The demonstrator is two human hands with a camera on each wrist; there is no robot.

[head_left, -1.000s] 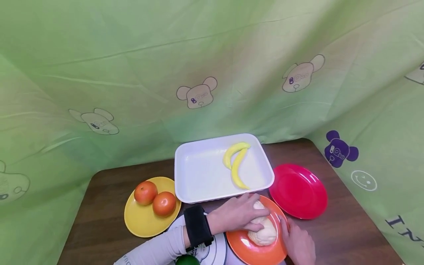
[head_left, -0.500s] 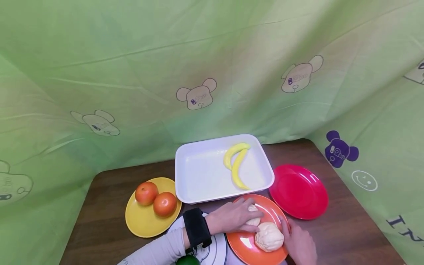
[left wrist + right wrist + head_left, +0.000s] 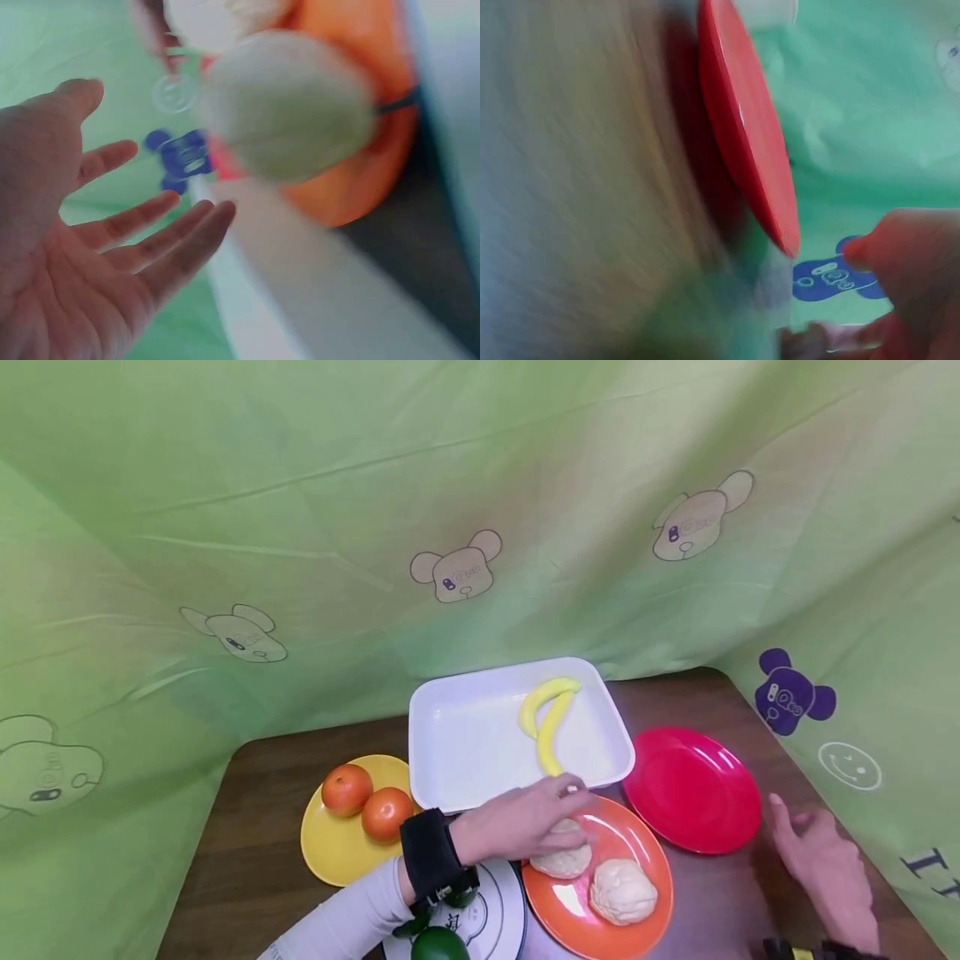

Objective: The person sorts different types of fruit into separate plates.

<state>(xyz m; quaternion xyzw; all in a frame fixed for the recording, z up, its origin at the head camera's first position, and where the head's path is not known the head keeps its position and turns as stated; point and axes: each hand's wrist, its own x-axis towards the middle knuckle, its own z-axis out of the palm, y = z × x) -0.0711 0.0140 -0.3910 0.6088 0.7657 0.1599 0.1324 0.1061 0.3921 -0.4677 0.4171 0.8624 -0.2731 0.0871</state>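
On the orange plate (image 3: pixel 570 927) lie two pale, round, creased steamed buns: a front bun (image 3: pixel 623 892) and a back bun (image 3: pixel 562 860), partly covered. My left hand (image 3: pixel 528 817) is above the back bun. In the left wrist view the left hand (image 3: pixel 112 240) has its fingers loosely spread with nothing between them, and a gap separates them from the blurred near bun (image 3: pixel 292 112). My right hand (image 3: pixel 825 864) hovers off to the right of the red plate (image 3: pixel 693 789), holding nothing. The right wrist view shows that hand (image 3: pixel 900 292) blurred at the lower right.
A white tray (image 3: pixel 465 752) with two bananas (image 3: pixel 551 710) stands at the back. To the left, a yellow plate (image 3: pixel 330 852) bears two orange-red tomato-like fruits (image 3: pixel 367 802). Below the left forearm, a white plate (image 3: pixel 506 914) carries dark green produce (image 3: pixel 438 943). A green curtain (image 3: pixel 337 568) hangs behind.
My left hand has uncovered more of the back bun and lifted up. The front bun has shifted right and forward on the plate. My right hand has left the plate's edge and moved right.
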